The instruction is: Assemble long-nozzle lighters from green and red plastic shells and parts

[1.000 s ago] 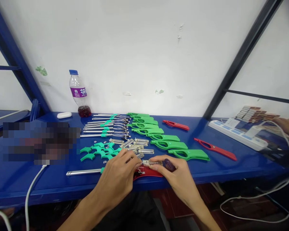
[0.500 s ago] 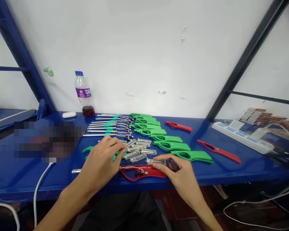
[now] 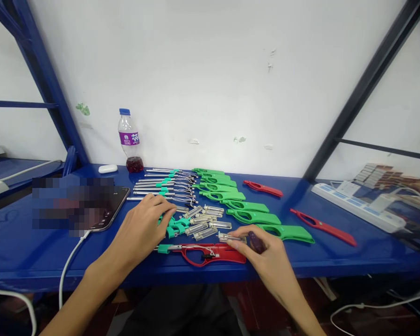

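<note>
My right hand point(image 3: 262, 247) pinches a clear tank point(image 3: 227, 237) between thumb and fingertips, with a dark purple tool handle point(image 3: 257, 242) held against the palm. Below the fingertips lies an open red lighter shell point(image 3: 229, 253), with a metal rod, a teal piece point(image 3: 164, 248) and thin wires in it. My left hand point(image 3: 149, 221) is over the teal pieces point(image 3: 178, 226), fingers bent together; what its fingertips hold, if anything, is hidden. Several clear tanks point(image 3: 205, 219) lie between the hands.
Metal rods point(image 3: 150, 186) with wires and green shells point(image 3: 254, 217) lie in rows behind. Two red shells point(image 3: 324, 226) are to the right, near a white power strip point(image 3: 359, 207). A bottle point(image 3: 129, 140), white case point(image 3: 108, 169) and phone point(image 3: 114, 207) stand or lie left.
The view has shifted slightly, so the scene sits further right and lower. My left hand has drawn back a little from the teal pieces; my right hand still holds the tank.
</note>
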The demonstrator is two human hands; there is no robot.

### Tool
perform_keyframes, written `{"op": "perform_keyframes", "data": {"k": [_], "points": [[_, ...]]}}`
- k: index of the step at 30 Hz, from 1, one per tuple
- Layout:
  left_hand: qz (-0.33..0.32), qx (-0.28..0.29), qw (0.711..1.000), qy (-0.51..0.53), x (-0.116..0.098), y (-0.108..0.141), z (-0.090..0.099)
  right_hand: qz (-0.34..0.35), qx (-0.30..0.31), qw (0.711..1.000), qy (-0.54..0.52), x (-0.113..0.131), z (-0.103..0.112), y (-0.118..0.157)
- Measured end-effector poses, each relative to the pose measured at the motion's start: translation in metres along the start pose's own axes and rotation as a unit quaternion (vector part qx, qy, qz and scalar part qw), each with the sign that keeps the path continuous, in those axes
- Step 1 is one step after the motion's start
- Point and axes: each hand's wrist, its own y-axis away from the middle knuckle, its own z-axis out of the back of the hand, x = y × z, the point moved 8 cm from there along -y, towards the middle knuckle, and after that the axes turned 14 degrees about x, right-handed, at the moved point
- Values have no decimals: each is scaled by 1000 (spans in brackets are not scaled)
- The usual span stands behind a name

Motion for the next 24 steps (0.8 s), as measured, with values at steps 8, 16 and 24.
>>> {"op": "perform_keyframes", "data": {"k": [8,16,24], "points": [[1,78,995,63,-4,15,20,73,15,987,146,39,-1,-44],[-30,186,977,96,-10,30,-2,96,8,965,245,43,-2,-55],[-5,232,970,66,-19,27,-14,43,76,976,198,27,-8,7]]}}
